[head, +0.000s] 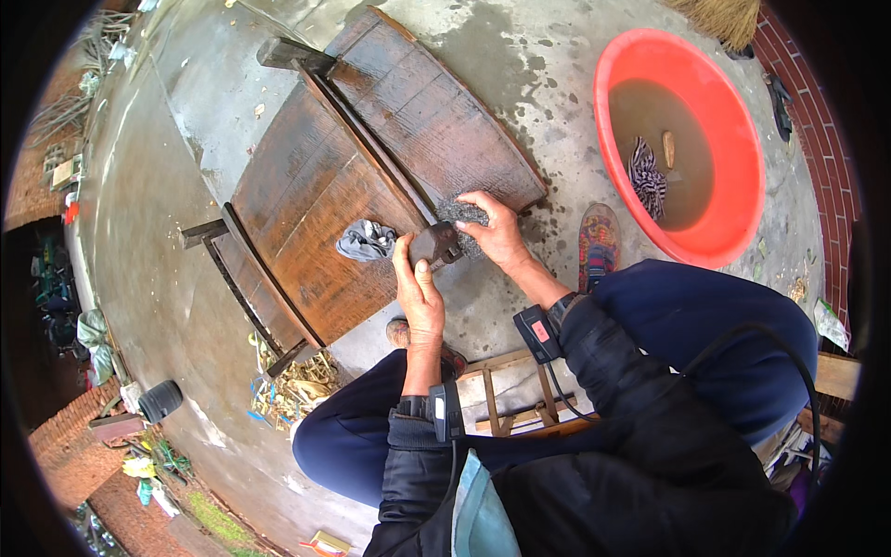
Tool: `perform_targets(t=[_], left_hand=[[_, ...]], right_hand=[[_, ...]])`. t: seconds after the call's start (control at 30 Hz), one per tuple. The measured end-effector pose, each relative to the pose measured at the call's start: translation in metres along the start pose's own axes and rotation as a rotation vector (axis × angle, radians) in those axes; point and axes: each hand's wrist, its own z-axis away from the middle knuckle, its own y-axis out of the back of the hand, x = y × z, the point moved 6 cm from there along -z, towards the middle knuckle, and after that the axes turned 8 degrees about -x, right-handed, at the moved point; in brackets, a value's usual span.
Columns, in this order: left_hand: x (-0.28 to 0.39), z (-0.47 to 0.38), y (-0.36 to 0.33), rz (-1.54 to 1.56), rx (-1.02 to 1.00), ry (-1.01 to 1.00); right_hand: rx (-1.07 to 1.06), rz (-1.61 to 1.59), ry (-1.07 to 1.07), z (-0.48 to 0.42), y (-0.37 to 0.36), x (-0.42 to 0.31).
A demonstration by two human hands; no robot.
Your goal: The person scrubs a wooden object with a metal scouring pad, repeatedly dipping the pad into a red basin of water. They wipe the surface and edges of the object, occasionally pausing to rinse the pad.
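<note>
A wet brown wooden panel (334, 216), built of planks with raised crosspieces, lies tilted on the concrete before me. My left hand (421, 289) grips the dark block-like end (433, 245) of the middle crosspiece, thumb on the near side. Pinched in my right hand (498, 233) is a grey steel wool scrubber (472, 212), pressed to that same end. Part of the scrubber is hidden by my fingers. A crumpled grey cloth (365, 240) rests on the panel just left of my left hand.
To the right stands a red plastic basin (741, 160) of murky water, with a striped cloth (647, 179) and a small wooden piece (669, 149) in it. Beneath me is a wooden seat frame (491, 404). Dry plant scraps (306, 386) lie by the panel's near corner; a straw broom (720, 17) is at top right.
</note>
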Motion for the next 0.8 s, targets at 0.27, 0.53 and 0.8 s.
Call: perform_targets(t=[0.27, 0.53, 0.8], left_hand=[[0.0, -0.002, 0.001, -0.049, 0.03, -0.069], [0.0, -0.001, 0.001, -0.056, 0.025, -0.065], [0.002, -0.002, 0.0, -0.055, 0.025, -0.068]], right_hand=[[-0.006, 0.452, -0.105, -0.01, 0.01, 0.03], [-0.292, 0.034, 0.093, -0.025, -0.008, -0.048], [-0.342, -0.623, -0.208, -0.013, 0.001, -0.035]])
